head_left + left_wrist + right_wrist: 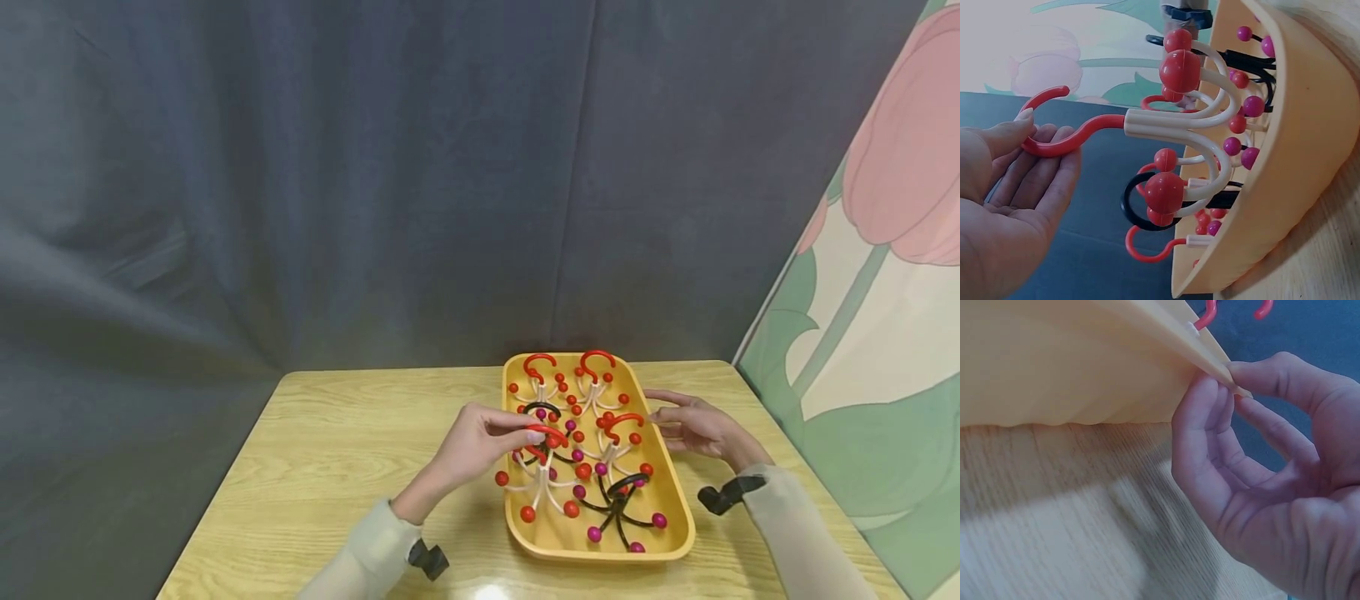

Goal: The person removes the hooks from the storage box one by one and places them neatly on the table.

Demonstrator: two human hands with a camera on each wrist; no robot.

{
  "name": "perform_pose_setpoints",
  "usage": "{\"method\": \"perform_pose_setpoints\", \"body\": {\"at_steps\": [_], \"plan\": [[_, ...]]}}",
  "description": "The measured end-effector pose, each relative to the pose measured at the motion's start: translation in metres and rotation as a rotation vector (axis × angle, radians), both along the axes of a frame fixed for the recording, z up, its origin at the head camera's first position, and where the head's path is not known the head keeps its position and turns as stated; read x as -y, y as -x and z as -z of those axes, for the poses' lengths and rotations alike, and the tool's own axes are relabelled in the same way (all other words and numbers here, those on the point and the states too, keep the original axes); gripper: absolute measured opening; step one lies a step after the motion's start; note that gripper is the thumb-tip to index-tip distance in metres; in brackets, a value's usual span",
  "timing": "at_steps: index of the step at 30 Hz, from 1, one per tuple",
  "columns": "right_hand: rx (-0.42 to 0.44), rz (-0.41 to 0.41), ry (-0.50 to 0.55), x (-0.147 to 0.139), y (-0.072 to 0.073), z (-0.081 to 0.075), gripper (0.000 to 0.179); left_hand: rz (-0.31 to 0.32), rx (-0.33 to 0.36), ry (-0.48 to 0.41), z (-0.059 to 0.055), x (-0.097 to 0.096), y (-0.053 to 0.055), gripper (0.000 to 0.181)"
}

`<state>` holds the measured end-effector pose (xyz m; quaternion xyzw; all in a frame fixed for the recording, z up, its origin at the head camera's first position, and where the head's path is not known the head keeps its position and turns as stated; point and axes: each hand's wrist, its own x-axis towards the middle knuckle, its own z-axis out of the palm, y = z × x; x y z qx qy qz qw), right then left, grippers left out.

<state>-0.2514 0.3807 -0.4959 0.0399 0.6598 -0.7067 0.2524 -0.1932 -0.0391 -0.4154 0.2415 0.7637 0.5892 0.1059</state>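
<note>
My left hand (480, 446) pinches the red hook of a multi-prong hook hanger (1179, 119) between thumb and fingers. White curved prongs tipped with red balls spread from its white stem, hanging over the near left part of a yellow tray (600, 557). At the tray's right edge, my right hand (701, 427) grips the rim (1225, 375) between thumb and fingers. Inside the tray sit several similar hangers: red-and-white ones, such as the far right hanger (595, 393), and black ones with purple balls, such as the near right hanger (618, 507).
The tray stands on a light wood table (360, 450), toward its right side. A dark grey curtain (420, 183) hangs behind the table. Along the right runs a wall (892, 350) printed with pink tulips and green leaves.
</note>
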Motion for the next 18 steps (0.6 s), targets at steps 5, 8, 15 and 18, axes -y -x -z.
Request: {"method": "perform_pose_setpoints", "body": {"at_steps": [5, 8, 15, 18], "plan": [[0.006, -0.005, 0.009, -0.001, 0.001, 0.000, 0.051, -0.009, -0.012, -0.016, -0.002, 0.007, 0.004, 0.025], [0.005, -0.006, 0.008, -0.001, 0.001, 0.000, 0.053, -0.024, -0.020, -0.029, -0.006, 0.013, 0.007, 0.026], [0.003, 0.003, -0.004, 0.001, 0.002, -0.001, 0.058, -0.105, -0.036, -0.003, -0.016, 0.032, 0.016, 0.025], [0.013, 0.004, 0.003, 0.001, 0.001, -0.001, 0.057, -0.129, -0.028, 0.008, -0.019, 0.038, 0.020, 0.026]]}}
